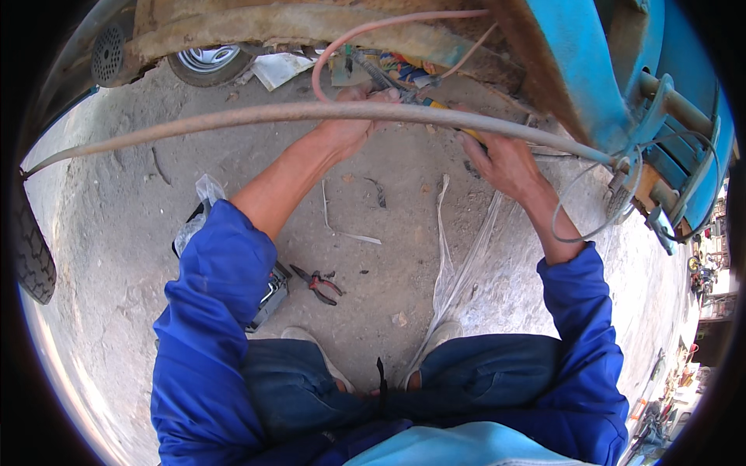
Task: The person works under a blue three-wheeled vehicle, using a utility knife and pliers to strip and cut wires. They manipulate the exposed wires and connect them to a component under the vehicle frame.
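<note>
Both my arms reach out past a long rusty bar (268,113) that crosses in front of them. Beyond the bar, my left hand (353,124) is closed around a dark ribbed tube (373,71). In my right hand (501,161) is a tool with a yellow and dark handle (471,133); the bar partly covers it, so its exact kind does not show. Its far end meets the dark tube by my left fingers. A pinkish hose (334,50) loops above my left hand. Pliers with red and black handles (317,286) lie on the ground below.
A rusty beam (272,29) spans overhead, with a blue metal frame (583,70) at right. A looped cable (559,213) hangs from the bar's right end. An opened case (272,299) sits beside my left sleeve. Plastic strips (447,264) lie on the dusty ground.
</note>
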Motion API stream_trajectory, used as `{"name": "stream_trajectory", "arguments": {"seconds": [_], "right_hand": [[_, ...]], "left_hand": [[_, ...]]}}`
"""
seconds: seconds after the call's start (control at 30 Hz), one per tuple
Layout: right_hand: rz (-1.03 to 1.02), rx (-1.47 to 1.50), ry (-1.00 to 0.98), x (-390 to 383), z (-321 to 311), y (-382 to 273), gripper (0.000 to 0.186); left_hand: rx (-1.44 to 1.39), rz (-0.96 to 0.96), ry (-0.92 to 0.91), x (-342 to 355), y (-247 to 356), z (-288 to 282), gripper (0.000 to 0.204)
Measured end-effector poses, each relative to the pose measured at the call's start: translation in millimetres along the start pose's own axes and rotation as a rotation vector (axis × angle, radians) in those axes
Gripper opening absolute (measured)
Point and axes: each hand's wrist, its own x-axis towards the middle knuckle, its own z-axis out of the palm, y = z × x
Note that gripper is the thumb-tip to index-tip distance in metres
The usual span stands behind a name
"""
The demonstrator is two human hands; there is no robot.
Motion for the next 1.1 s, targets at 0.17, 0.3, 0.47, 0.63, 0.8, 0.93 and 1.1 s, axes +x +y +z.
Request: {"name": "stream_trajectory", "arguments": {"seconds": [0.17, 0.3, 0.47, 0.63, 0.8, 0.93, 1.1], "right_hand": [[0.014, -0.044, -0.005, 1, 0, -1, 0.041], [0.007, 0.012, -0.008, 1, -2, -3, 0.041], [0.021, -0.031, -0.053, -2, -6, -1, 0.043], [-0.021, -0.063, -0.044, -1, -5, 3, 0.045], [0.015, -0.099, -0.080, -6, -9, 2, 0.042], [0.037, -0.045, -0.040, -9, -12, -3, 0.041], [0.011, -0.073, -0.024, -2, -10, -6, 0.044]], "left_hand": [[-0.009, 0.019, -0.013, 3, -2, -1, 0.025], [-0.001, 0.018, -0.009, 2, -1, -1, 0.024], [0.010, 0.016, 0.007, -1, 1, 1, 0.026], [0.036, 0.020, 0.005, -3, 2, 3, 0.027], [0.041, 0.021, -0.011, -2, 2, 2, 0.029], [0.046, 0.019, -0.005, -3, 1, 2, 0.030], [0.054, 0.013, 0.011, -3, 2, 4, 0.032]]}}
